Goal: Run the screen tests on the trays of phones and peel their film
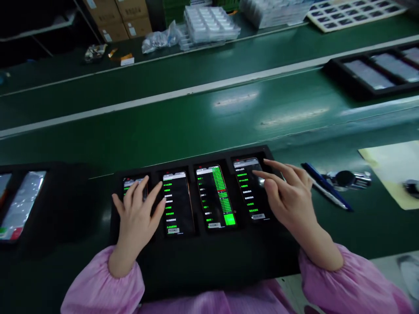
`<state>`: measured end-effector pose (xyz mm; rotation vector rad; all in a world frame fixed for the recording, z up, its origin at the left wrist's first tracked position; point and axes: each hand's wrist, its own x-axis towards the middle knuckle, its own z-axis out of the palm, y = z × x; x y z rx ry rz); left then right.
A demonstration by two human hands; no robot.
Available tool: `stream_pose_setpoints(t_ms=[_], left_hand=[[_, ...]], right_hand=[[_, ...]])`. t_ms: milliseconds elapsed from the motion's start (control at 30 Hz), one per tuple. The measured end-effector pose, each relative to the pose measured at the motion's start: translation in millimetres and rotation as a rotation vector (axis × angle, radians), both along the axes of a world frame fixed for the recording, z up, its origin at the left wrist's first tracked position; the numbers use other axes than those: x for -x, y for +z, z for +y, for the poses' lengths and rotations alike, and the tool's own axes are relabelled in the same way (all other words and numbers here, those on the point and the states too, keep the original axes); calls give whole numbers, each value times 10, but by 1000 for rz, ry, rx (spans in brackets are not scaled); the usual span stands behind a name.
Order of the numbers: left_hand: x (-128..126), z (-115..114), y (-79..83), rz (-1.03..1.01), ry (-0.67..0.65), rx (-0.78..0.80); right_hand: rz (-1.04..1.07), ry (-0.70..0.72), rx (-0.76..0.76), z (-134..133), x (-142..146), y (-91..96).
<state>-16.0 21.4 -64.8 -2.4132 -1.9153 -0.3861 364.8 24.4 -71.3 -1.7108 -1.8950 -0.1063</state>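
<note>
A black foam tray [180, 257] in front of me holds several lit smartphones in a row of slots. My left hand [139, 213] spreads its fingers over the leftmost phone [128, 185], hiding most of it; its thumb side reaches the edge of the second phone [178, 203]. The third phone [212, 198] shows dense green lines and a bright green block. My right hand [291, 196] is over the right edge of the rightmost phone [248, 187], index finger stretched toward its screen. Whether that fingertip touches the glass I cannot tell. Neither hand holds anything.
To the right lie a blue-and-white pen [327, 187], a shiny metal item [348, 179] and a yellowish sheet [393, 170]. Other phone trays stand at left [62, 209] and upper right [356, 87]. Clear plastic trays [211, 24] and cardboard boxes [108, 13] are at the back.
</note>
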Motion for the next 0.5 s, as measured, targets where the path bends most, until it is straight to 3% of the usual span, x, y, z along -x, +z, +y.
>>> stream_pose_setpoints(t_ms=[133, 267, 500], left_hand=[[397, -139, 77, -53, 153, -76], [737, -260, 97, -56, 311, -38], [851, -266, 37, -106, 370, 9]], right_hand=[[-9, 27, 21, 83, -39, -147], [10, 54, -3, 127, -15, -185], [28, 94, -32, 37, -25, -193]])
